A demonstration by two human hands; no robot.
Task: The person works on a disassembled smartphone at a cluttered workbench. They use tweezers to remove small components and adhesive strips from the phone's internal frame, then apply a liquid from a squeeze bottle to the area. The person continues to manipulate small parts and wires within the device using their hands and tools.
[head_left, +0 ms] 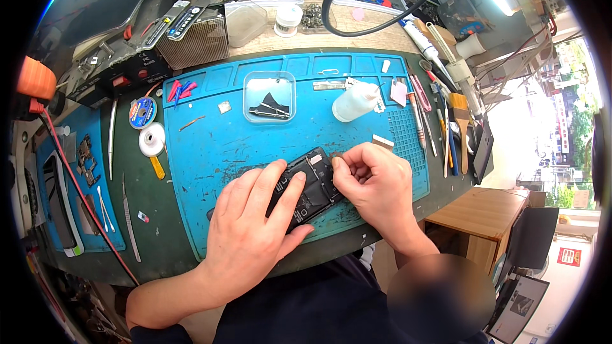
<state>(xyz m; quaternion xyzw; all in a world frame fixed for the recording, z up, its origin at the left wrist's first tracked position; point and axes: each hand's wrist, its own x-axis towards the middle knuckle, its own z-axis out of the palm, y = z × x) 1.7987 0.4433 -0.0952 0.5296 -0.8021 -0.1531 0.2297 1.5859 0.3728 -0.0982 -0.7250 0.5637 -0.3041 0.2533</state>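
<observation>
A black phone [312,201] with its inner parts exposed lies at a slant on the blue mat. My left hand [252,216] spreads across it, fingertips at the far side and thumb along the near edge, gripping it. My right hand [376,181] is closed in a pinch at the phone's right end; whatever sits between thumb and forefinger is too small to make out. Beyond the phone stands a clear square tray [247,95] holding black pieces [270,107]. To its right is a white bottle [354,103].
The blue mat [210,153] has raised compartments along its far edge. On the left lie a solder spool [143,113], a white spool [152,140], tweezers [131,223] and another phone [60,197]. Several hand tools and a brush [460,121] line the right. A black cable [328,6] loops overhead.
</observation>
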